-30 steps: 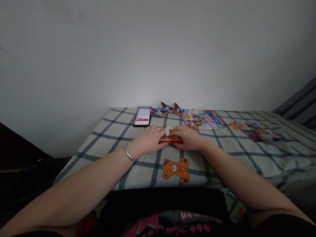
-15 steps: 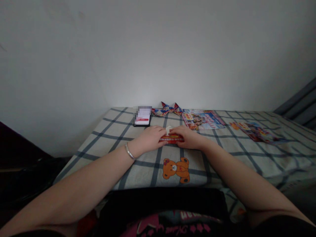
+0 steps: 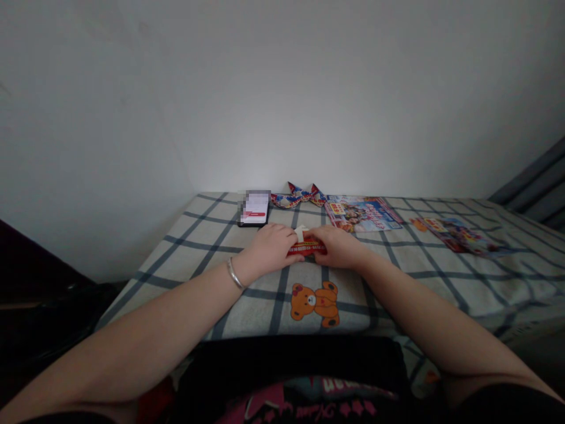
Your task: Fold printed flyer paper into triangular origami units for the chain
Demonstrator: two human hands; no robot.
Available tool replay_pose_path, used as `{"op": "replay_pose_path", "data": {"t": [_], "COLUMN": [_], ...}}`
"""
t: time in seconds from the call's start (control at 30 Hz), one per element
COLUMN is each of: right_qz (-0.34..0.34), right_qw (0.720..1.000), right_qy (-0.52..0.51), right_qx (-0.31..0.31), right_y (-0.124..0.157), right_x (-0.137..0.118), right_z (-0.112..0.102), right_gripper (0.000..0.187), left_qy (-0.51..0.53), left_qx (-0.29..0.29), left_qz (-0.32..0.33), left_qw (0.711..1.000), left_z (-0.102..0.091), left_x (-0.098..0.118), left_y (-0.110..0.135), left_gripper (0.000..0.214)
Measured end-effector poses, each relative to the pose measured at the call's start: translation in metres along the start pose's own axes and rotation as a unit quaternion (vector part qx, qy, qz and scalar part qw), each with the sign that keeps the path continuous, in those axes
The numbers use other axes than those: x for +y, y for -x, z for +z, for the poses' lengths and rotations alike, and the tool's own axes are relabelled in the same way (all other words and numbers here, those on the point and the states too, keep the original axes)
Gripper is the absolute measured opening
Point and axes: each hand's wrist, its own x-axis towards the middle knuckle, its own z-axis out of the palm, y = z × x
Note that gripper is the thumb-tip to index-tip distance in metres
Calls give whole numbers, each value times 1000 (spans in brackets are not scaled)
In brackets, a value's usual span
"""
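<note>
A small folded paper [image 3: 304, 247], red with pale and yellow print and a whitish flap on top, lies on the checked cloth between my hands. My left hand [image 3: 274, 245], below a silver bangle [image 3: 235, 274], has its fingers closed on the paper's left end, the thumb along the near edge. At the other end my right hand [image 3: 339, 245] pinches it, fingers bent over the top and thumb at the near side. My fingertips cover part of the paper.
A phone [image 3: 255, 209] lies beyond my left hand. Beside it, folded printed paper [image 3: 300, 196] stands in points against the wall [image 3: 282, 106]. Two colourful flyers [image 3: 364, 213] lie to the right. The checked tablecloth [image 3: 198, 244] bears a printed bear [image 3: 315, 303] near the front edge.
My left thumb has slid rightward along the paper's near edge. The paper's right end looks slightly more tilted, and more of the whitish flap shows between my fingers.
</note>
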Motion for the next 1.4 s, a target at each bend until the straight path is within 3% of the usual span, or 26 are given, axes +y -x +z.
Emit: {"op": "replay_pose_path", "data": {"t": [0.27, 0.57, 0.9, 1.07, 1.3, 1.4], "right_qz": [-35, -80, -63, -95, -134, -118], "right_qw": [999, 996, 993, 990, 986, 988], "right_qy": [-15, 37, 104, 109, 97, 93], "right_qx": [4, -5, 5, 10, 20, 17], "right_y": [0, 0, 1, 0, -3, -5], "right_x": [3, 1, -7, -5, 2, 0], "right_z": [-5, -10, -12, -6, 3, 3], "right_gripper": [35, 16, 18, 24, 25, 24], "left_qy": [-17, -14, -37, -37, -8, 8], "left_qx": [-8, 4, 25, 31, 6, -1], "left_qz": [11, 36, 46, 39, 65, 73], "left_qw": [1000, 999, 998, 998, 998, 997], "left_z": [-1, 2, 1, 2, -3, -5], "left_x": [1, -5, 0, 1, -6, -10], "left_y": [-1, -2, -1, -1, 2, 3], "left_gripper": [40, 37, 25, 25, 23, 20]}}
